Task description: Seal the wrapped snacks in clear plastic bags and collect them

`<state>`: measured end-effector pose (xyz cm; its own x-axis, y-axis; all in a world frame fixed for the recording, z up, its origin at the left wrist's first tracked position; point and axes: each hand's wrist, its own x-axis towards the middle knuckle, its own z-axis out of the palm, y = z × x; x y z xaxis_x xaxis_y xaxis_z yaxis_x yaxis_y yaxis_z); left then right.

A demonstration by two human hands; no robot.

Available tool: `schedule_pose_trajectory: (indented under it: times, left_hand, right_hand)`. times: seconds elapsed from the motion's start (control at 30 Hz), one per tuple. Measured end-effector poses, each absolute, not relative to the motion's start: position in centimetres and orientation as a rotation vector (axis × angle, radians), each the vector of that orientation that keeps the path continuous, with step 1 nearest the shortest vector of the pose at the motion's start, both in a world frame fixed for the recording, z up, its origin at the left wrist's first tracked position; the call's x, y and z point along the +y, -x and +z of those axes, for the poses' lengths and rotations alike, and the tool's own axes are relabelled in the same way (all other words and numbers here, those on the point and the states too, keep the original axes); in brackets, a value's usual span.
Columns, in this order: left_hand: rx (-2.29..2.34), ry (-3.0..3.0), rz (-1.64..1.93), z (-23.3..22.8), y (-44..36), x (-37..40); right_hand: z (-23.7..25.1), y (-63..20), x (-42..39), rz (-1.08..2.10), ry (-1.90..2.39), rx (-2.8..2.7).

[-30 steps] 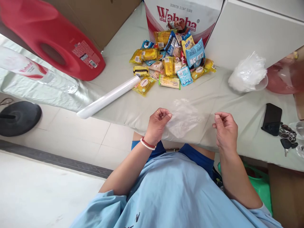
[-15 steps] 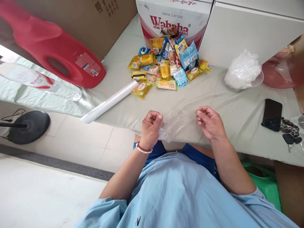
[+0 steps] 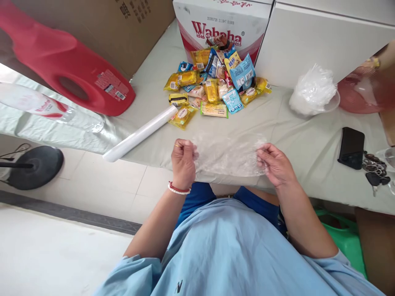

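A clear plastic bag is stretched sideways between my two hands, above the front edge of the cloth-covered table. My left hand pinches its left end between thumb and fingers. At the other end, my right hand grips the crumpled edge in a similar pinch. Beyond the bag lies a heap of small wrapped snacks in yellow, blue and clear packets. A roll of clear plastic rests slantwise left of my left hand, its far end against a yellow packet.
A red jug and a plastic bottle lie at the left. Behind the snacks stands a Wahaha carton. On the right are a bowl with crumpled clear plastic, a black phone and keys.
My left hand has moved left and my right hand slightly right and down. The bag, bunched near my left hand before, is now spread between both hands, and my right hand has taken hold of it.
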<state>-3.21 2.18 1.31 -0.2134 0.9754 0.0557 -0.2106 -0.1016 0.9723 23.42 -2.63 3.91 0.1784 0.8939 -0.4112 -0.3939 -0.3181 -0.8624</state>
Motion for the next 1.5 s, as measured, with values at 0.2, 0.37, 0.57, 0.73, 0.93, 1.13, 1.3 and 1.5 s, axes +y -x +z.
schedule_pose_trajectory:
  times: [0.2,0.37,0.57,0.73,0.93,1.13,1.3,1.5]
  left_hand:
    - [1.432,-1.245,1.395,-0.6,7.1,5.1]
    - [1.727,-1.242,1.499,1.1,5.7,2.6]
    - [1.240,-0.933,0.725,2.9,0.6,-2.1]
    - [1.304,-0.962,0.692,1.6,-2.0,-1.5]
    - [1.299,-1.257,0.761,1.2,-2.5,-1.8]
    - [1.296,-1.683,0.819,1.7,-3.8,-1.5]
    - [1.206,-1.276,0.900,1.9,-2.1,0.4]
    - [1.344,-0.920,0.885,1.0,4.1,2.8]
  right_hand:
    - [3.1,-26.1,-4.1,1.031,1.436,-0.855]
    - [3.5,-23.9,-6.0,0.543,1.568,-1.337]
    - [2.7,-20.4,-8.4,0.483,1.432,-1.696]
    - [1.7,-19.9,-10.3,0.506,1.271,-1.912]
    - [2.8,-22.4,-10.0,0.928,1.346,-1.630]
    - [2.3,-22.4,-4.8,1.199,1.552,-1.081]
    - [1.9,-23.1,-0.9,1.275,1.545,-0.812]
    - [2.0,-27.3,0.5,1.291,1.582,-0.656]
